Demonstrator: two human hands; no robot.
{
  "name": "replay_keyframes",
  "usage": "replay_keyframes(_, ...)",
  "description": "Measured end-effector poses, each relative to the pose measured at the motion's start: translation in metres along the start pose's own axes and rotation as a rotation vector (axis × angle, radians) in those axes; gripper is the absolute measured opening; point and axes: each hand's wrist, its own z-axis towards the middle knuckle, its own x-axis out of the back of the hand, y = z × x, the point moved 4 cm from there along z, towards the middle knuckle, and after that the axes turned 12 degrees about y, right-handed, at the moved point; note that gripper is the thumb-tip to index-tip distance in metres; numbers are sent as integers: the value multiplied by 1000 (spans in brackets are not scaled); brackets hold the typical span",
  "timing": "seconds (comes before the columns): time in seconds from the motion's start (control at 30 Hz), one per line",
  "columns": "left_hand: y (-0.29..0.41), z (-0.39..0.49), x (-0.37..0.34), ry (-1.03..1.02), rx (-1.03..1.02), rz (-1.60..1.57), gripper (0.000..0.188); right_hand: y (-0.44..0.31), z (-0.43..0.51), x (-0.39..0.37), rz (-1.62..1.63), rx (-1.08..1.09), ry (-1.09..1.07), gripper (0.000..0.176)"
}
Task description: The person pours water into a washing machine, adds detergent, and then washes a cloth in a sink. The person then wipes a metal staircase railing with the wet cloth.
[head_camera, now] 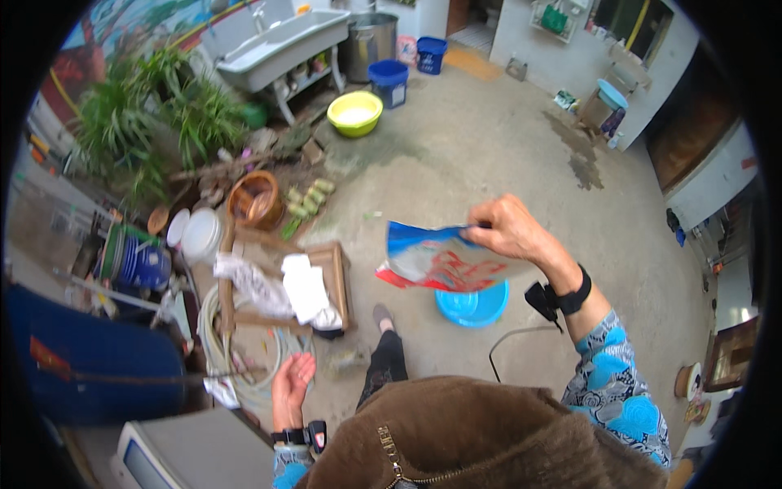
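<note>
My right hand (510, 227) pinches the top edge of a printed plastic bag (449, 257) in blue, white and red. The bag hangs tilted, and its contents cannot be made out. Below and behind it is a light blue plastic basin (473, 308) on the concrete floor, partly hidden by the bag. My left hand (294, 382) is held low on the left, palm up with fingers somewhat curled, and nothing lies in it. Beyond that hand stands a wooden frame (339, 269) with a pale cloth (256, 284) and white papers or packets (305, 288) on it.
Coiled hose (211, 330) lies left of the wooden frame, near a large blue barrel (98, 360). Farther off are a brown bucket (255, 198), cut green stalks (311, 198), a yellow-green basin (354, 114), a blue bucket (389, 84) and a white sink (287, 46). A dark cable (492, 351) curves at right.
</note>
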Motion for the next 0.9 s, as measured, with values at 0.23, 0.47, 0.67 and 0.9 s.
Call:
replay_keyframes(0.23, -63, 289, -1, -60, 42, 16, 22, 202, -70, -162, -4, -577, 128, 24)
replay_keyframes(0.47, -139, 457, -77, -338, 13, 372, 27, 343, -204, -328, 206, -838, 465, 21)
replay_keyframes(0.67, -250, 549, -139, -539, 57, 508, 29, 457, -275, -416, 171, -935, 580, 21)
replay_keyframes(0.9, -399, 719, -148, -405, 110, 630, 24, 669, -362, -577, 197, -1056, 584, 18)
